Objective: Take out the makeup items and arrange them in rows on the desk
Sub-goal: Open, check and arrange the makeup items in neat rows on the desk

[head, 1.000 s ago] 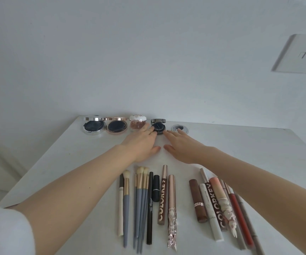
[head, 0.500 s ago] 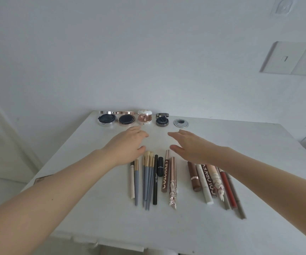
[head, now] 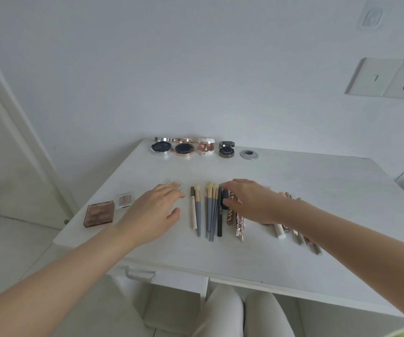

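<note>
Laid out in rows on the white desk (head: 293,190): makeup items. Along the far edge, against the pale wall, four open round compacts side by side: a silver-rimmed compact with dark insert (head: 161,147), a rose-gold compact with dark insert (head: 184,149), a white-and-pink patterned compact (head: 206,148) and a small dark grey compact (head: 226,150). Just right of these, set into the desk, a round metal cable grommet (head: 249,154).

In the nearer row, lying parallel and pointing away: a cream-handled brush (head: 193,210), several blue-grey brushes with pale bristles (head: 209,210), a slim black pen-like liner (head: 219,220), a brown tube with white lettering (head: 230,216), a rose-gold ornate wand (head: 239,226), then farther right a white tube (head: 279,232) and some thin pencils (head: 314,246), partly hidden under the forearm. At the row's left end, a brown rectangular eyeshadow palette (head: 99,213) and beside it a small square clear-cased eyeshadow (head: 124,199).

Right hand (head: 252,203) over the middle of the row, palm down, thumb and fingers curled lightly around a short black tube (head: 224,201). Left hand (head: 154,215) palm down just left of the brushes, fingers relaxed and slightly spread, fingertips at a small pale round item (head: 177,184), too blurred to identify.

Below the desk edge, a metal drawer handle (head: 139,274) and light-trousered knees (head: 244,312). On the wall upper right, a white switch and socket plate (head: 388,79).
</note>
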